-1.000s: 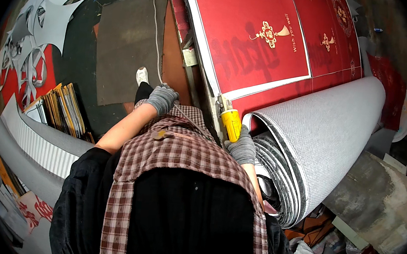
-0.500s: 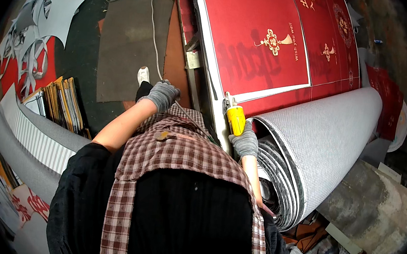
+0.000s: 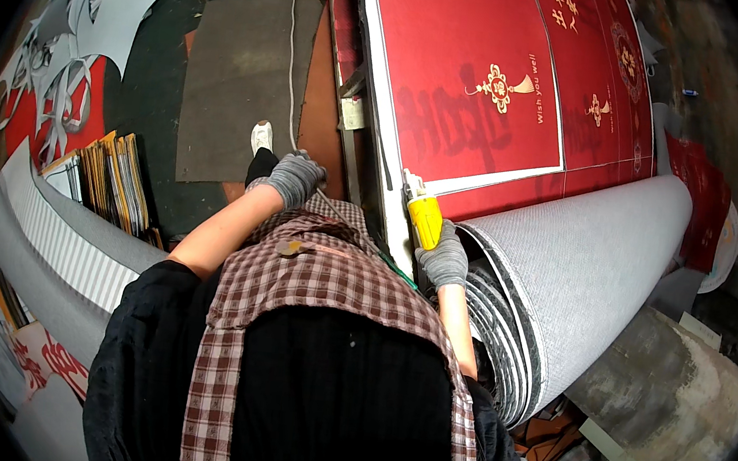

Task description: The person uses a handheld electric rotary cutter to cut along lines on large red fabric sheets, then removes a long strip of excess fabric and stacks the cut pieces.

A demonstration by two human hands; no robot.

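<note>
Head view, seen from beside the bench [image 3: 397, 233]. Item: yellow power tool [image 3: 424, 222], in the gloved right hand [image 3: 444, 259], fingers wrapped round its body; metal head [image 3: 415, 186] at the bench edge, near the corner of the white border [image 3: 498, 180] on the red mat [image 3: 458, 43]. Item: pale cord [image 3: 292, 63], in the gloved left hand [image 3: 296, 179], fingers closed on it. Item: grey roll [image 3: 593, 261], just right of the tool. Handling note, my judgement: best held steady, wrist clear of the roll, cord led away from the metal head.
</note>
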